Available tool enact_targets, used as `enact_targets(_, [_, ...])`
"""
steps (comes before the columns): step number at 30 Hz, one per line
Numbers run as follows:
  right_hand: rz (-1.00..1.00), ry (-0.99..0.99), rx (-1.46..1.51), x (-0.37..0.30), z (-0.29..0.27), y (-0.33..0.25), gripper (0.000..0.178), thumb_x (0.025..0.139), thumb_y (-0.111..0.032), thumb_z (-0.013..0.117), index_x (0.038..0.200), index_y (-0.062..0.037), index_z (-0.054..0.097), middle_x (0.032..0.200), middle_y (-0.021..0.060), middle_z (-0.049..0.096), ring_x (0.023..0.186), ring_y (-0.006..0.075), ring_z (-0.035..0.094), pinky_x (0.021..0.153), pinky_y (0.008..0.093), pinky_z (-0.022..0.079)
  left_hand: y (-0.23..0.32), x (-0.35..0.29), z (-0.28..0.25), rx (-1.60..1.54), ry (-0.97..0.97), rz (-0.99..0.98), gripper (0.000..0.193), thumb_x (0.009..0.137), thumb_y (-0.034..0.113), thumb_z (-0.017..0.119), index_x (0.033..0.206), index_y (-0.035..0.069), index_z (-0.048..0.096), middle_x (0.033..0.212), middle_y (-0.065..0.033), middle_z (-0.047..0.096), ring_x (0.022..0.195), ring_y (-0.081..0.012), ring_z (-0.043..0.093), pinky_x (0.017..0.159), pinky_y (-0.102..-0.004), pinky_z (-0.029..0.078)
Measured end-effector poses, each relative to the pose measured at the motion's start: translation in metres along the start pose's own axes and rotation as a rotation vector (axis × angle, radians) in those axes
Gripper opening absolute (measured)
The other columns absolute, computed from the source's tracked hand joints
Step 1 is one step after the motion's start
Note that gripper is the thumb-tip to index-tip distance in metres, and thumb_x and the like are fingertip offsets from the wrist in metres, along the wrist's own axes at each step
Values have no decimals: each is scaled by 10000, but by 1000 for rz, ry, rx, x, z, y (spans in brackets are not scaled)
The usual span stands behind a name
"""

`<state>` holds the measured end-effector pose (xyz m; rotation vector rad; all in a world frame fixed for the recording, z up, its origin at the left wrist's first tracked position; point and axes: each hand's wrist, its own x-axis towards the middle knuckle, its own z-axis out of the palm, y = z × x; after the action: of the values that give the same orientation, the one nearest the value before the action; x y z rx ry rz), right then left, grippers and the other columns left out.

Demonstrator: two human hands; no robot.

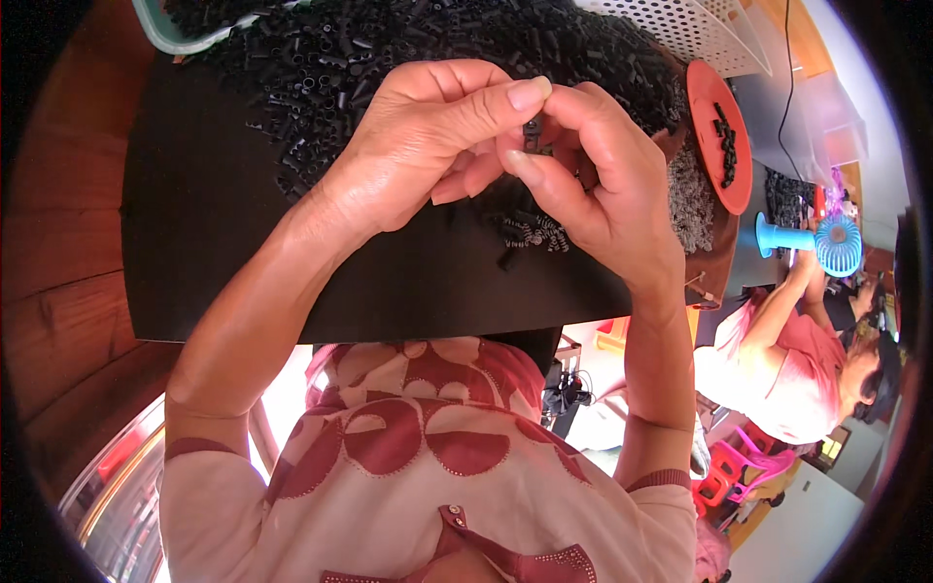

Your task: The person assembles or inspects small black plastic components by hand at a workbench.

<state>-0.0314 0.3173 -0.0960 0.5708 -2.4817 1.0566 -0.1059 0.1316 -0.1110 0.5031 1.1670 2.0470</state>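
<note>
My left hand point(428, 136) and my right hand point(603, 185) meet fingertip to fingertip above a black mat point(224, 243). Between their thumbs and forefingers they pinch one small black plastic part point(533, 132), mostly hidden by the fingers. Behind the hands a big heap of small black tubular parts point(428, 49) covers the far half of the mat. A little cluster of dark coil springs point(540, 234) lies on the mat just under my right hand.
A red round tray point(708, 97) with several black parts stands at the right, beside a heap of silvery springs point(692, 204). A white perforated basket point(700, 29) sits behind, a green-rimmed tray point(155, 27) at the far left. A blue fan point(831, 243) and another person point(777, 360) are further right.
</note>
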Motion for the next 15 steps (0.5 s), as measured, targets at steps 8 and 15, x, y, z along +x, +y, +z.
enact_targets(8, [-59, 21, -30, 1, -3, -7, 340, 825, -184, 802, 1095, -40, 652, 818, 106, 599, 657, 266, 620, 579, 350, 512, 3, -2, 1, 60, -36, -73, 388, 988, 397, 706, 844, 36, 693, 661, -20, 638, 452, -48, 475, 373, -198, 300])
enact_targets(15, [-29, 84, 3, -3, 5, -17, 271, 778, -185, 822, 966, -73, 662, 748, 58, 599, 594, 196, 617, 523, 307, 491, 6, -2, -7, 44, -152, -199, 392, 980, 419, 710, 877, 41, 691, 674, -39, 664, 446, -57, 495, 362, -196, 291])
